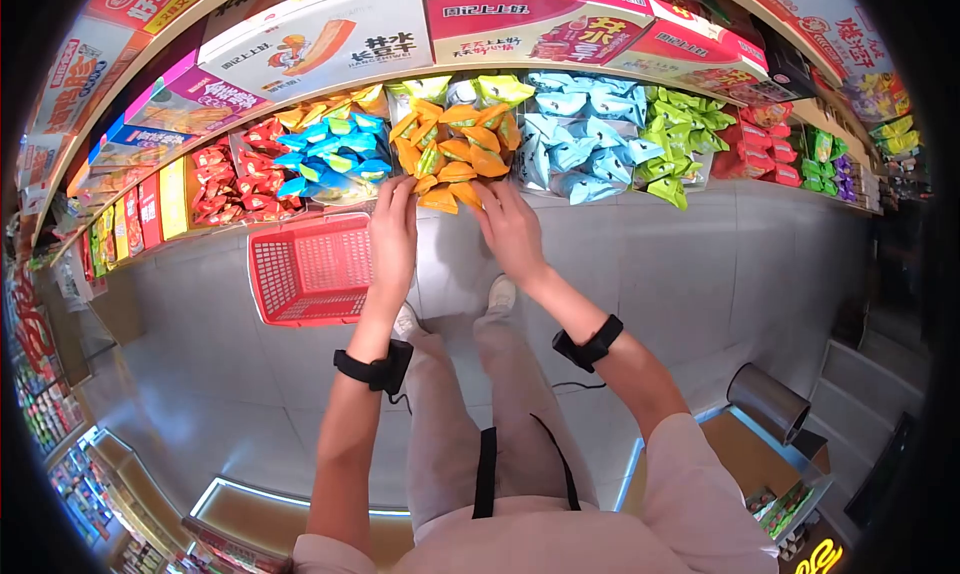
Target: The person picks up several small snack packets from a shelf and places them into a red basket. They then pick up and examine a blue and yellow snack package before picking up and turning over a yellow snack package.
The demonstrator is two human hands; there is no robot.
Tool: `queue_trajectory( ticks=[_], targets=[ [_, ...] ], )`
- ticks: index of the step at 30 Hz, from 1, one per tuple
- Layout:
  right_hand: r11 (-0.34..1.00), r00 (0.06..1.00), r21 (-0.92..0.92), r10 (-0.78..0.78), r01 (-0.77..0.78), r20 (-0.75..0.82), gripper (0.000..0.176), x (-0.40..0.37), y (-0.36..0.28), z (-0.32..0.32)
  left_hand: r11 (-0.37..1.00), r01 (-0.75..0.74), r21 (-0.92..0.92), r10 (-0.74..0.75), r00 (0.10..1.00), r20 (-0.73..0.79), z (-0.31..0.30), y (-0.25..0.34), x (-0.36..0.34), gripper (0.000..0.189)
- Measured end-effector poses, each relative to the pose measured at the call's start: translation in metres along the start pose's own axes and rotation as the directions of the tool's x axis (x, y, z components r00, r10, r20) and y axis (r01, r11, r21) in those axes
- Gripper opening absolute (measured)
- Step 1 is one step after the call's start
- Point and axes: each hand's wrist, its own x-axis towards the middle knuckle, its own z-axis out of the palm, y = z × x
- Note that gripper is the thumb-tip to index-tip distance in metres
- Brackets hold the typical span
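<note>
Small orange snack packets (455, 149) are heaped in a bin at the front of the shelf, straight ahead. My left hand (396, 214) reaches to the front left corner of this heap, its fingers stretched out and close together. At the front right, my right hand (512, 229) has its fingers extended against the lowest orange packets. Both hands look open, though the thumbs and some fingertips are partly hidden. Beside the heap lie blue packets (340, 154) on the left and light blue packets (585, 139) on the right.
A red shopping basket (310, 269) stands on the grey tiled floor (660, 284), left of my legs. Green packets (680, 139) and red packets (765, 149) continue along the shelf to the right. Large printed cartons (320, 39) line the level above. A dark cylindrical bin (768, 402) is behind at right.
</note>
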Motion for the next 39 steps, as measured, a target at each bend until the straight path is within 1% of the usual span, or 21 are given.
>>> queue_trajectory(
  ticks=[1,4,7,10,11,14,16,17,20,22,24,25,26,28,29,30,32,35,38,39],
  targets=[
    [1.000,1.000,0.013,-0.010,0.010,0.013,0.028,0.001,0.001,-0.002,0.999,0.029,-0.018,-0.029,1.000,-0.006,0.000,0.002,0.001,0.019],
    [0.998,0.998,0.055,-0.040,0.038,0.041,0.024,0.008,0.008,-0.006,1.000,0.021,-0.013,-0.021,0.999,0.027,0.001,-0.004,0.010,0.020],
    [0.997,0.996,0.047,-0.070,0.068,0.053,0.025,0.021,0.015,-0.013,0.998,-0.064,0.022,0.064,0.998,-0.008,-0.001,-0.007,0.016,0.019],
    [0.991,0.988,0.010,-0.136,0.135,0.069,0.023,0.013,0.020,-0.004,1.000,0.010,0.001,-0.010,0.998,0.068,0.000,-0.009,0.013,0.019],
    [0.986,0.983,-0.003,-0.166,0.167,0.073,0.022,0.009,0.021,0.001,1.000,0.003,0.022,-0.004,0.998,0.063,-0.001,-0.009,0.011,0.019],
    [0.995,0.992,0.022,-0.095,0.093,0.084,0.014,0.005,0.010,0.001,0.998,0.000,0.060,-0.003,0.999,0.051,-0.004,-0.005,0.004,0.017],
    [0.997,0.994,0.050,-0.060,0.055,0.096,0.009,0.007,0.001,-0.017,0.999,0.022,0.048,-0.024,0.998,0.050,-0.006,-0.003,0.003,0.017],
    [0.997,0.994,0.063,-0.044,0.038,0.103,0.008,0.014,-0.002,-0.028,0.999,0.007,0.037,-0.008,0.999,0.046,-0.007,-0.005,0.001,0.019],
    [1.000,0.999,-0.021,0.005,-0.004,0.033,0.009,0.048,0.000,-0.063,0.998,0.053,0.044,-0.053,0.999,-0.001,-0.013,0.003,-0.004,0.019],
    [0.997,1.000,-0.072,0.028,-0.027,0.010,0.012,0.082,0.013,-0.072,0.999,0.014,0.039,-0.012,0.999,-0.051,-0.013,0.005,-0.010,0.022],
    [0.991,0.992,-0.075,-0.106,0.111,0.071,0.016,0.111,0.033,-0.062,0.998,-0.036,0.051,0.041,0.995,-0.094,-0.017,0.012,-0.009,0.023],
    [0.980,0.985,-0.138,-0.131,0.146,0.108,0.020,0.119,0.043,-0.053,0.999,-0.035,0.036,0.039,0.994,-0.107,-0.017,0.015,-0.007,0.022],
    [0.981,0.977,-0.158,-0.080,0.112,0.196,0.027,0.124,0.053,-0.043,1.000,-0.025,0.010,0.026,0.993,-0.111,-0.019,0.018,-0.004,0.022],
    [0.955,0.959,-0.271,-0.044,0.123,0.281,0.034,0.137,0.056,-0.027,0.999,-0.007,-0.040,0.002,0.993,-0.116,-0.022,0.023,0.003,0.022],
    [0.952,0.959,-0.298,0.024,0.064,0.283,0.041,0.139,0.057,-0.018,1.000,-0.017,-0.025,0.014,0.993,-0.119,-0.023,0.024,0.007,0.020],
    [0.899,0.908,-0.438,0.208,-0.031,0.364,0.050,0.147,0.050,-0.015,1.000,-0.023,-0.019,0.020,0.994,-0.110,-0.024,0.024,0.010,0.020],
    [0.905,0.941,-0.425,0.147,-0.003,0.306,0.054,0.146,0.070,0.006,1.000,-0.029,0.000,0.029,0.996,-0.088,-0.025,0.024,0.016,0.019],
    [0.918,0.947,-0.381,0.214,-0.111,0.241,0.052,0.148,0.073,0.021,1.000,-0.024,-0.014,0.023,0.996,-0.081,-0.027,0.021,0.018,0.018],
    [0.941,0.872,-0.268,0.303,-0.208,0.384,0.056,0.160,0.074,0.014,1.000,-0.018,-0.016,0.017,0.997,-0.079,-0.029,0.019,0.016,0.018],
    [0.946,0.887,-0.243,0.292,-0.214,0.358,0.058,0.159,0.074,0.015,1.000,-0.016,-0.014,0.015,0.997,-0.078,-0.029,0.019,0.015,0.018]
  ],
)
